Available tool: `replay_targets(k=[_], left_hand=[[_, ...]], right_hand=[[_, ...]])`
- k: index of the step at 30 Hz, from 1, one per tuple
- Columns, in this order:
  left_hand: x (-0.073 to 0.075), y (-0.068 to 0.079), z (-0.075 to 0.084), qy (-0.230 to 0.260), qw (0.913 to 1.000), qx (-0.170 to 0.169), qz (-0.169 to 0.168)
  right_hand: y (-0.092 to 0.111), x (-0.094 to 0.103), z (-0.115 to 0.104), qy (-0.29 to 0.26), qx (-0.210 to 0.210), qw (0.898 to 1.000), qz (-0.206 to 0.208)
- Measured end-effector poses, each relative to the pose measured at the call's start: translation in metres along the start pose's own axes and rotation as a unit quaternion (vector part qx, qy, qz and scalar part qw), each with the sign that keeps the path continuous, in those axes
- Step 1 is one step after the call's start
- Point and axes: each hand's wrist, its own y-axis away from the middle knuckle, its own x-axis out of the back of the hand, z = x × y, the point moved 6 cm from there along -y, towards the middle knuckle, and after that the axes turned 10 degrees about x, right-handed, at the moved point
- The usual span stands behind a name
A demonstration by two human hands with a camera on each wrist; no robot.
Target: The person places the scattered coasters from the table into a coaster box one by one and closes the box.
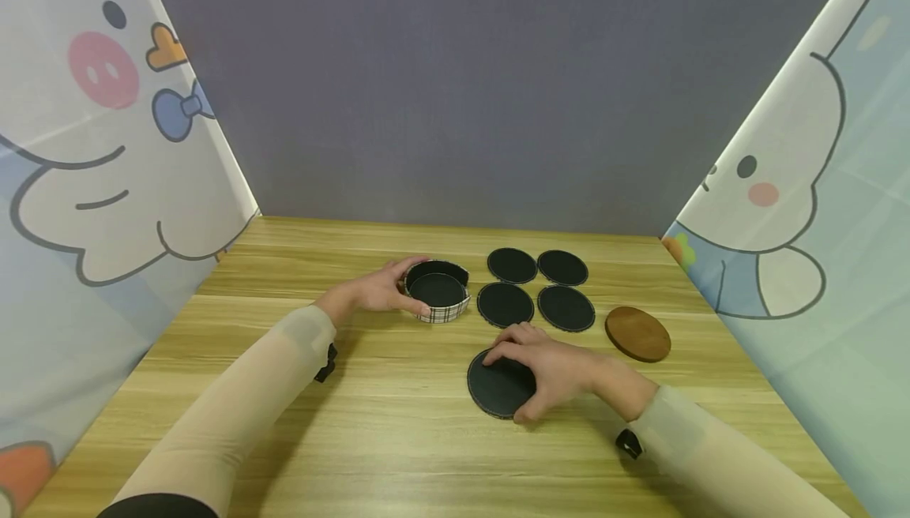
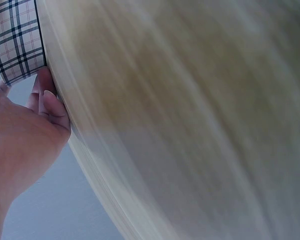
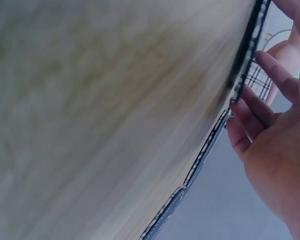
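Note:
A round coaster holder [image 1: 446, 313], plaid outside and black inside, stands on the table with an opening in its right side. My left hand [image 1: 377, 290] grips it from the left, thumb at the front and fingers behind. Its plaid wall [image 2: 17, 37] also shows in the left wrist view. Whether the black disc inside is its floor or a coaster, I cannot tell. Nearer to me, my right hand [image 1: 558, 368] holds a black round coaster [image 1: 494, 385] by its edge, thumb at the near side and fingers at the far side.
Several more black coasters [image 1: 505, 305] lie flat in two rows behind the right hand. To their right is a brown wooden disc [image 1: 637, 334]. A grey wall [image 1: 455, 91] closes off the table's back, and cartoon-printed panels [image 1: 832, 186] flank both sides.

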Motion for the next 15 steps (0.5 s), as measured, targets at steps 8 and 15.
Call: replay_targets(k=[8, 15], left_hand=[[0.001, 0.0, -0.001, 0.01, 0.9999, 0.003, -0.002], [0.001, -0.001, -0.002, 0.008, 0.9999, 0.007, 0.001]], right_hand=[[0.002, 0.011, 0.011, -0.013, -0.021, 0.999, 0.048], [0.001, 0.025, 0.025, -0.017, -0.049, 0.994, 0.096]])
